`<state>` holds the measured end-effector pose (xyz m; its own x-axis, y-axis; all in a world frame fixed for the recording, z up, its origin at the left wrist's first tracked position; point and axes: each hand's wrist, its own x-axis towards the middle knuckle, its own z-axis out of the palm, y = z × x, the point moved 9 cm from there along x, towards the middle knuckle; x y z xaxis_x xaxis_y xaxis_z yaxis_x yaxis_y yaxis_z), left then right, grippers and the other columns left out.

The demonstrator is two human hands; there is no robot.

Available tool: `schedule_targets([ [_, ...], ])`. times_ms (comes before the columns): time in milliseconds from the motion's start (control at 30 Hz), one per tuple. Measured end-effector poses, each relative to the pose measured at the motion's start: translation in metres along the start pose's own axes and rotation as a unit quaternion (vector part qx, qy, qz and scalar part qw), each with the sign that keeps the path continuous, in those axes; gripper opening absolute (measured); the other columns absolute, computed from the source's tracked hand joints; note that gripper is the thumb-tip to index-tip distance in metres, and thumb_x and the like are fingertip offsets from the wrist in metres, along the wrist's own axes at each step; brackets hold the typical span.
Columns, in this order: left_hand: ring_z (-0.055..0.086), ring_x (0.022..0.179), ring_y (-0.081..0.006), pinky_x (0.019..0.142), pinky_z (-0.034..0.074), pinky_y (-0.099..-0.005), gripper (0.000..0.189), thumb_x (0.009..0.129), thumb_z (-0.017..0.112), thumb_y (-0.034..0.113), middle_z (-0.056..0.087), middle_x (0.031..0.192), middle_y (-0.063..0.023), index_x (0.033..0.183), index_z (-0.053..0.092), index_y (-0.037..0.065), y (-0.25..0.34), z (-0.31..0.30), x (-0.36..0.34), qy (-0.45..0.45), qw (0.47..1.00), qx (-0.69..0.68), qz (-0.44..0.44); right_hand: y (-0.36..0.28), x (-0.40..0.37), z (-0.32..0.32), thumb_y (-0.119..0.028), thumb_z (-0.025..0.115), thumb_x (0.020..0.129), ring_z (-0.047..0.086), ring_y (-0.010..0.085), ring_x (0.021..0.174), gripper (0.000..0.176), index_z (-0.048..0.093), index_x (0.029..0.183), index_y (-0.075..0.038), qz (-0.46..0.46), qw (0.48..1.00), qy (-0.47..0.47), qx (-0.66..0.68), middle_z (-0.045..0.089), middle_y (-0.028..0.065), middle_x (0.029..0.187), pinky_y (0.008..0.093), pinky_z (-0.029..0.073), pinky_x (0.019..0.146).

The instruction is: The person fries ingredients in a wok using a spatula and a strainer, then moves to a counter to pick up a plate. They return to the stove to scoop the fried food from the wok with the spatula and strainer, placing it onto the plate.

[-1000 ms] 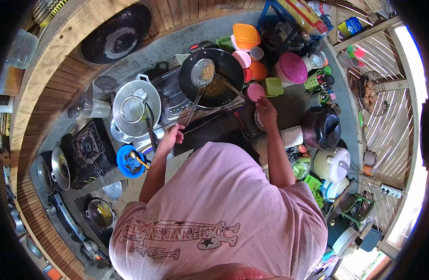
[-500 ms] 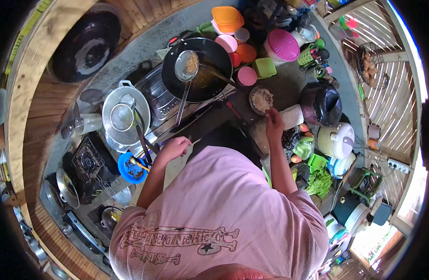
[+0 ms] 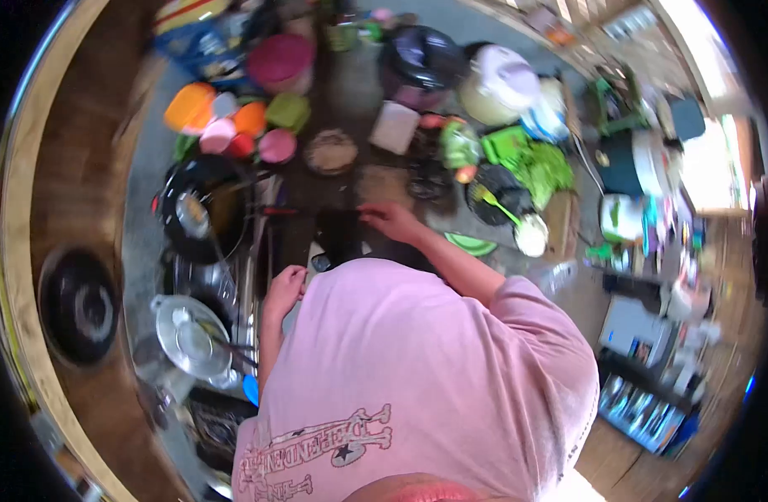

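Observation:
My right hand (image 3: 388, 219) is over the dark counter edge in front of my body, fingers loosely stretched to the left; nothing shows in them, though they are blurred. Beyond it is a bowl of pale, crumbly food (image 3: 331, 152), apart from the hand. A wooden board (image 3: 385, 186) lies just past the fingers. My left hand (image 3: 288, 289) hangs low by the stove's front, its fingers curled in with nothing visible in them. A black wok (image 3: 221, 230) sits on the stove with a strainer (image 3: 193, 216) across it.
Left, a silver pot (image 3: 187, 343) stands beside the stove. Plastic tubs, including an orange one (image 3: 191, 107), crowd the back. A dark pot (image 3: 421, 58) and a white rice cooker (image 3: 499, 84) are at the back right. Leafy greens (image 3: 541, 174) and a black mortar (image 3: 494, 197) lie right.
The view has swung right, so the stove and bowl appear farther left. My right hand has come away from the bowl, back toward my body. My left hand stays low, fingers curled.

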<state>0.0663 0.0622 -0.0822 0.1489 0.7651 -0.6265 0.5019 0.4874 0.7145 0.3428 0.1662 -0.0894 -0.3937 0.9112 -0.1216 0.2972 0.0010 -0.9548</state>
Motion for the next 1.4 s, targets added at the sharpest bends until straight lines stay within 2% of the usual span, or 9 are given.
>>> schedule_targets([
  [33,0.056,0.059,-0.0101,0.055,0.047,-0.0265,0.025,0.100,0.053,0.021,0.060,0.069,-0.0037,0.106,0.065,0.001,0.008,0.005,0.005,0.008,0.999,-0.002,0.037,-0.001,-0.012,-0.013,-0.018,0.064,0.095,0.069,0.0210,0.095,0.028,0.066,0.120,-0.005,0.008,0.999,0.034,-0.002,0.072,0.0113,0.107,0.0345,0.053,0.084],
  [200,0.056,0.059,-0.0095,0.054,0.045,-0.0262,0.024,0.100,0.053,0.020,0.059,0.068,-0.0034,0.107,0.065,0.001,0.057,0.061,0.015,-0.029,0.995,0.042,0.088,0.021,-0.078,-0.059,-0.021,0.065,0.094,0.069,0.0240,0.098,0.028,0.067,0.117,-0.006,0.025,0.998,0.060,-0.026,0.072,0.0143,0.106,0.0359,0.053,0.087],
  [400,0.055,0.062,-0.0090,0.056,0.044,-0.0253,0.024,0.100,0.054,0.019,0.059,0.071,-0.0026,0.112,0.065,0.002,0.094,0.144,0.023,0.023,0.997,0.017,0.070,0.059,-0.190,-0.127,-0.019,0.065,0.092,0.070,0.0256,0.098,0.028,0.068,0.116,-0.005,0.061,0.986,0.153,0.016,0.073,0.0135,0.105,0.0365,0.053,0.087],
  [533,0.053,0.064,-0.0088,0.059,0.044,-0.0243,0.024,0.100,0.053,0.019,0.057,0.072,-0.0013,0.117,0.062,0.004,0.084,0.214,0.049,-0.026,0.995,0.000,0.098,0.083,-0.269,-0.160,-0.019,0.064,0.092,0.070,0.0256,0.096,0.028,0.068,0.116,-0.006,0.104,0.977,0.188,0.007,0.073,0.0132,0.104,0.0362,0.053,0.086],
  [667,0.054,0.066,-0.0085,0.060,0.045,-0.0248,0.024,0.099,0.055,0.016,0.059,0.080,-0.0020,0.120,0.060,0.005,0.123,0.278,0.030,-0.088,0.989,-0.018,0.119,0.112,-0.345,-0.176,-0.021,0.065,0.092,0.070,0.0232,0.091,0.029,0.068,0.117,-0.006,0.165,0.962,0.219,0.000,0.073,0.0115,0.103,0.0347,0.053,0.084],
  [767,0.053,0.067,-0.0077,0.061,0.046,-0.0247,0.023,0.099,0.056,0.015,0.058,0.080,-0.0010,0.119,0.060,0.005,0.143,0.309,0.014,-0.126,0.979,-0.002,0.158,0.116,-0.397,-0.185,-0.020,0.065,0.092,0.069,0.0184,0.087,0.029,0.068,0.117,-0.007,0.143,0.945,0.295,-0.007,0.074,0.0098,0.101,0.0321,0.054,0.080],
  [1067,0.055,0.069,-0.0072,0.062,0.047,-0.0248,0.023,0.098,0.057,0.016,0.060,0.079,-0.0002,0.119,0.061,0.005,0.137,0.339,-0.052,-0.207,0.955,0.075,0.197,0.125,-0.543,-0.111,-0.010,0.062,0.095,0.067,0.0137,0.090,0.025,0.066,0.117,0.001,0.148,0.842,0.491,0.167,0.072,0.0094,0.104,0.0286,0.054,0.081],
  [1200,0.055,0.068,-0.0074,0.063,0.048,-0.0252,0.025,0.098,0.057,0.017,0.060,0.078,-0.0009,0.119,0.061,0.005,0.098,0.356,-0.070,-0.237,0.941,0.113,0.214,0.110,-0.589,-0.045,-0.008,0.060,0.096,0.067,0.0145,0.091,0.025,0.064,0.119,0.001,0.206,0.824,0.482,0.214,0.071,0.0080,0.103,0.0279,0.054,0.083],
  [1400,0.055,0.068,-0.0083,0.064,0.048,-0.0259,0.028,0.097,0.058,0.020,0.061,0.081,-0.0015,0.119,0.061,0.004,0.050,0.395,-0.106,-0.272,0.940,0.089,0.184,0.106,-0.647,0.008,-0.009,0.061,0.097,0.067,0.0144,0.093,0.025,0.064,0.120,0.001,0.186,0.809,0.500,0.248,0.072,0.0088,0.105,0.0283,0.055,0.084],
])
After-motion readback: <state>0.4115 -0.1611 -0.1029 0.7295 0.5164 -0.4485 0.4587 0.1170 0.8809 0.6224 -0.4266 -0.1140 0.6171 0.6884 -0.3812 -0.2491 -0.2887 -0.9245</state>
